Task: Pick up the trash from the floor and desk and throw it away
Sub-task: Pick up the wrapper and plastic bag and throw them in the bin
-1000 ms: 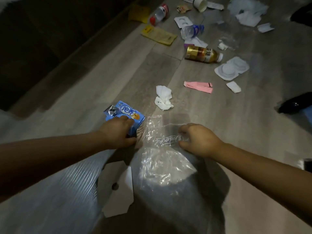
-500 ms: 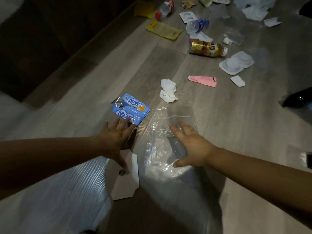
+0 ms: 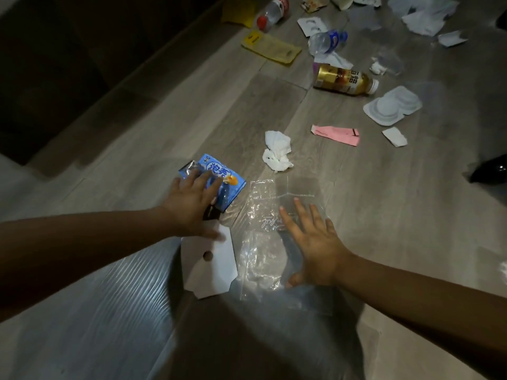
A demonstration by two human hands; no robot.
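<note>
On the wooden floor lies a blue snack wrapper (image 3: 219,174), and my left hand (image 3: 192,204) rests on its near half with fingers spread. A white cardboard tag with a round hole (image 3: 214,267) lies just below that hand. My right hand (image 3: 312,242) is flat, fingers apart, on a clear plastic bag (image 3: 263,237). A crumpled white tissue (image 3: 277,154) sits just beyond the bag, untouched.
Farther off lie a pink paper strip (image 3: 336,134), a gold bottle (image 3: 344,82), white blister packs (image 3: 392,105), a yellow pouch (image 3: 271,48), two clear bottles (image 3: 326,41) and several white scraps. A dark wall (image 3: 68,64) runs along the left. A black object (image 3: 491,170) is at right.
Both hands were closed a second ago, the left on the blue wrapper, the right on the clear bag. They have opened and now lie flat and spread.
</note>
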